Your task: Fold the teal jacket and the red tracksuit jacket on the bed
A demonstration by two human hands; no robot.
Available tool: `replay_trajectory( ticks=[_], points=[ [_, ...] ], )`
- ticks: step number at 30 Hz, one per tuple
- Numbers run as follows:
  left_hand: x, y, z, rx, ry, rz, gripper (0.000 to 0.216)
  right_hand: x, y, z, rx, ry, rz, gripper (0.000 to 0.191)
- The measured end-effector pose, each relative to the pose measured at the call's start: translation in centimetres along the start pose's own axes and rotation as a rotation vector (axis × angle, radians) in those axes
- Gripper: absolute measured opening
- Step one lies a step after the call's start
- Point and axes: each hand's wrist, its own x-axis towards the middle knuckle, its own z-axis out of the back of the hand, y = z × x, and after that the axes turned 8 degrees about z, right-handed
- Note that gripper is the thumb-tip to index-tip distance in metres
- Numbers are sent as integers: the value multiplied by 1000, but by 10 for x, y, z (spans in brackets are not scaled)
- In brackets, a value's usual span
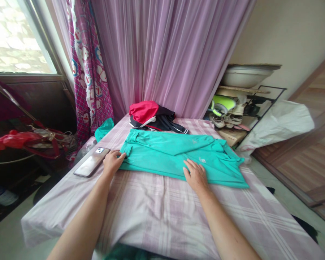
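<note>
A teal garment [162, 162], perhaps a top, lies folded and flat across the bed-like surface, with small white logos on its right half. My left hand [113, 161] is at its left end, fingers curled together at the edge of the cloth by a cuff-like band. My right hand [196, 176] rests palm down on the front part of the garment, just below a logo, with its fingers stretched out. Close to the left hand's outer side lies a phone [90, 164], its camera side up.
A plaid cloth [157, 213] covers the surface. Behind the garment sits a bunched red and black piece of clothing [148, 113], against a purple curtain [162, 54]. Another teal cloth [104, 129] hangs at the left edge. A rack [271, 112] with shoes and a basin stands right.
</note>
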Motion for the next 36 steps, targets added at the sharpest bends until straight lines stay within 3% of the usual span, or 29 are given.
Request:
replay_trajectory(
  ticks=[7,10,13,17,21,25,29,36],
  points=[
    [-8,0,-1,99,10,11,38,2,4,4,10,59,-30,42],
    [-17,-5,0,117,-120,-47,47,3,6,6,9,73,-38,42],
    [-27,-17,-2,122,-228,-202,44,3,10,10,10,70,-59,42],
    [-39,-36,-17,168,-97,-421,44,4,17,17,23,104,-74,43],
    [-42,-42,-31,228,51,-442,47,5,19,23,-12,157,-162,45],
    [-40,-39,-32,222,56,-451,47,6,8,25,-52,204,-326,51],
    [-40,-38,-31,209,58,-445,45,5,-10,22,-55,254,-381,56],
    [-39,-38,-34,224,44,-443,46,0,-14,16,-89,93,-336,50]
  ],
)
